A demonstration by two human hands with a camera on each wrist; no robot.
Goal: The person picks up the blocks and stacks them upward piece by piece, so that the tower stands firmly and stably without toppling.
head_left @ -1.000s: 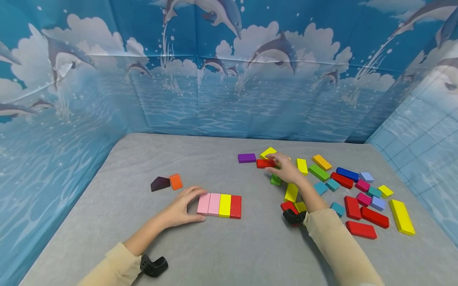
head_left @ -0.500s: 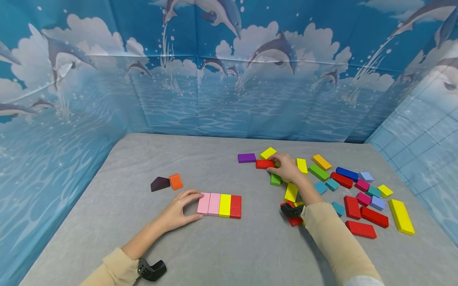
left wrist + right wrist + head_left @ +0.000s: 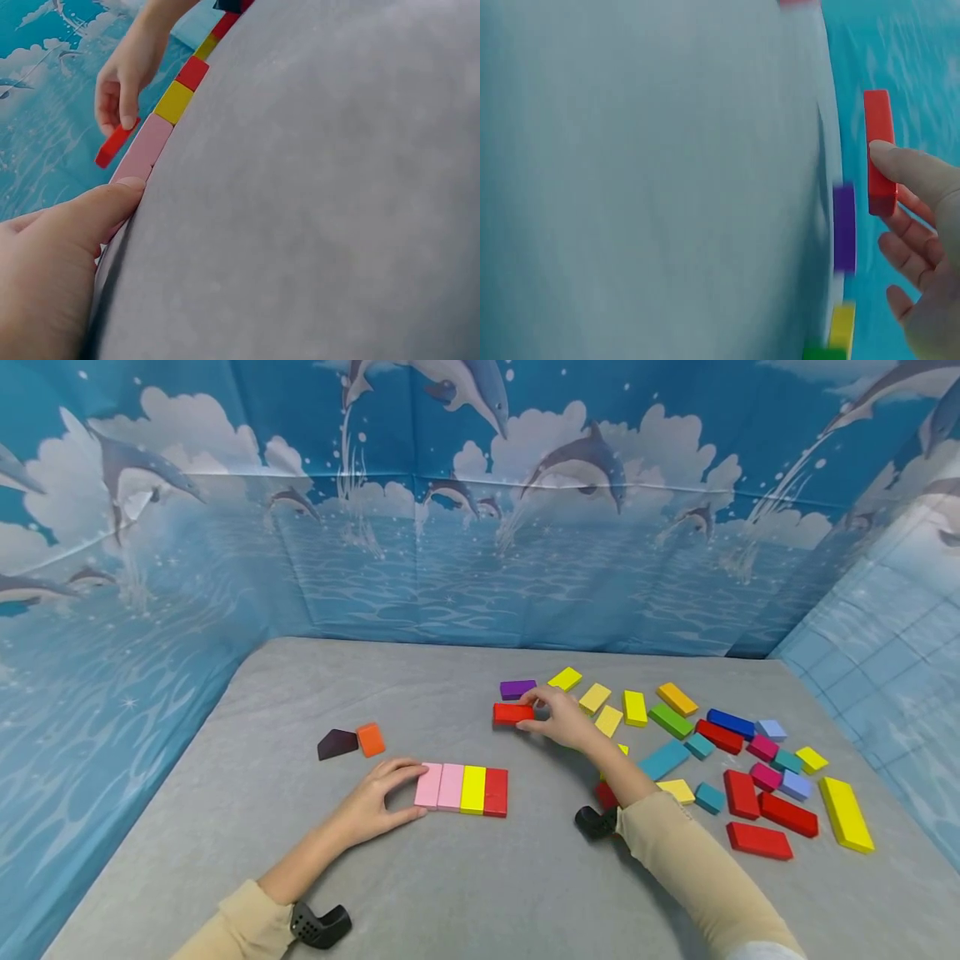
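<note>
My right hand [image 3: 561, 718] pinches a red rectangular block [image 3: 512, 714] by its right end, between thumb and fingers. The right wrist view shows this red block [image 3: 880, 124] raised above the tabletop, with the thumb across its side. Four-sided blocks lie edge to edge in a row: two pink, one yellow [image 3: 472, 790], one red [image 3: 496, 792]. My left hand [image 3: 371, 800] holds the row's left pink block [image 3: 428, 786], thumb at the near edge and fingers at the far edge. In the left wrist view the thumb [image 3: 112, 199] presses against the pink side.
A purple block [image 3: 517, 690] lies just behind the held red one. Several loose coloured blocks, among them a long yellow block [image 3: 846, 814], spread over the right side. A dark block [image 3: 337, 744] and an orange block [image 3: 371, 740] lie at the left. A dolphin-print curtain [image 3: 450, 568] encloses the table.
My right hand has lifted the red block from among the loose blocks and carried it left, in front of the purple one. My left hand stays at the row, nearly still.
</note>
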